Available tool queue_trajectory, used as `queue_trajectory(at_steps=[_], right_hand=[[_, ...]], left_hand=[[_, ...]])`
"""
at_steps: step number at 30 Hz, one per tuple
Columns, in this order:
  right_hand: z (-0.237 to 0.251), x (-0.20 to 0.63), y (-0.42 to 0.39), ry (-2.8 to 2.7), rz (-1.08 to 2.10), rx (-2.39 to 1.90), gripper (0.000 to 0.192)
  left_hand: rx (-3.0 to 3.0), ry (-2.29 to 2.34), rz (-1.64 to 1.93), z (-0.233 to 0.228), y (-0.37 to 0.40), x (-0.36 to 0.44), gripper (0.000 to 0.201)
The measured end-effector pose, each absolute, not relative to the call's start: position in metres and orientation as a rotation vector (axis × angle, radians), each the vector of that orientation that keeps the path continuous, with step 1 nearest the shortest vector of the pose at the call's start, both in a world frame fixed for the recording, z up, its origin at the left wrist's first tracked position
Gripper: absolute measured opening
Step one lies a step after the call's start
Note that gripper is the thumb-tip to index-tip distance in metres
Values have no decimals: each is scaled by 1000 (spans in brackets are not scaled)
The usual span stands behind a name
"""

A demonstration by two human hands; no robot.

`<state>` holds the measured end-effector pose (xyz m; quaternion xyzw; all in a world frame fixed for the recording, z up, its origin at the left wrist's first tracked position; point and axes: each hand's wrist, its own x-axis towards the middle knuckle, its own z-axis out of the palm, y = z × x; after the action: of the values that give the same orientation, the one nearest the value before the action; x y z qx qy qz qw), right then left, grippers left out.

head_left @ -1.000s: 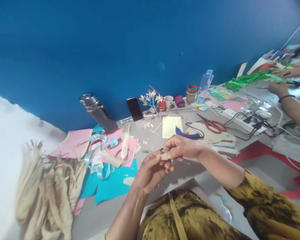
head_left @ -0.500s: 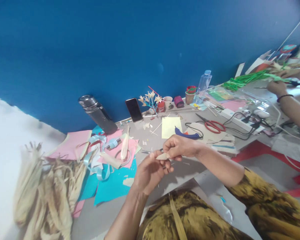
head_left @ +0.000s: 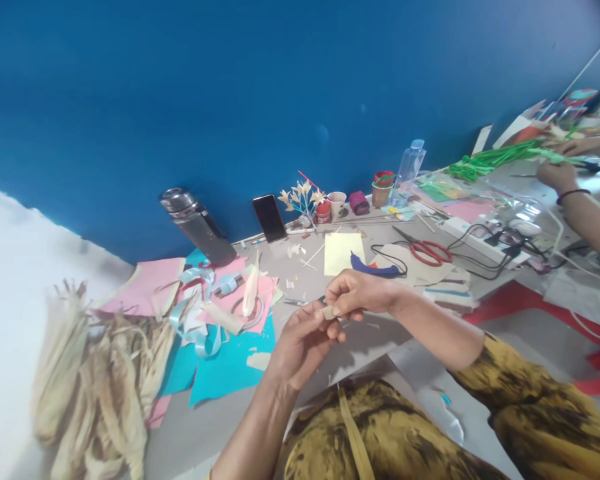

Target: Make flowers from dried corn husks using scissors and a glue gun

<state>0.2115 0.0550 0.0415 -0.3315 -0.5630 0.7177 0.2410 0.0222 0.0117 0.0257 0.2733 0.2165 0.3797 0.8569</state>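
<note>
Backdrop: a deep blue wall runs behind a grey bench (head_left: 330, 347) littered with craft scraps.
Husk strip: a small pale husk strip (head_left: 329, 311) sits right in the middle, raised just above the bench between both hands.
Right hand: the right hand (head_left: 361, 293) is curled closed, thumb and fingers pinching the strip from above.
Left hand: the left hand (head_left: 303, 343) comes up from below, fingers bent, tips closed on the same strip.
Just behind: a yellow paper sheet (head_left: 344, 253) lies flat, a blue glue gun (head_left: 375, 269) beside it, red scissors (head_left: 431, 252) further right.
Left side: pink and blue paper sheets (head_left: 230, 363) overlap, and a heap of dried corn husks (head_left: 95, 387) fills the corner.
Along the wall: a dark flask (head_left: 196, 227) lies tilted, a phone (head_left: 269, 217) leans upright, small husk flowers (head_left: 301, 197) stand near a water bottle (head_left: 409, 172).
Far right: another person's hands (head_left: 557, 175) work among green strips (head_left: 490, 160).
</note>
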Motion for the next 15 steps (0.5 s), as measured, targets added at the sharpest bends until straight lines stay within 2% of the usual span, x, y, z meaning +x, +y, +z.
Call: queue_trajectory(at_steps=[5, 10, 15], right_hand=[[42, 211, 54, -1527, 1970, -897, 10], [44, 210, 52, -1558, 1938, -919, 14], [42, 208, 52, -1556, 1949, -911, 13]], left_hand=[[464, 469, 825, 25, 12, 22, 25], [623, 605, 866, 21, 12, 23, 23], [498, 539, 838, 24, 10, 25, 24]])
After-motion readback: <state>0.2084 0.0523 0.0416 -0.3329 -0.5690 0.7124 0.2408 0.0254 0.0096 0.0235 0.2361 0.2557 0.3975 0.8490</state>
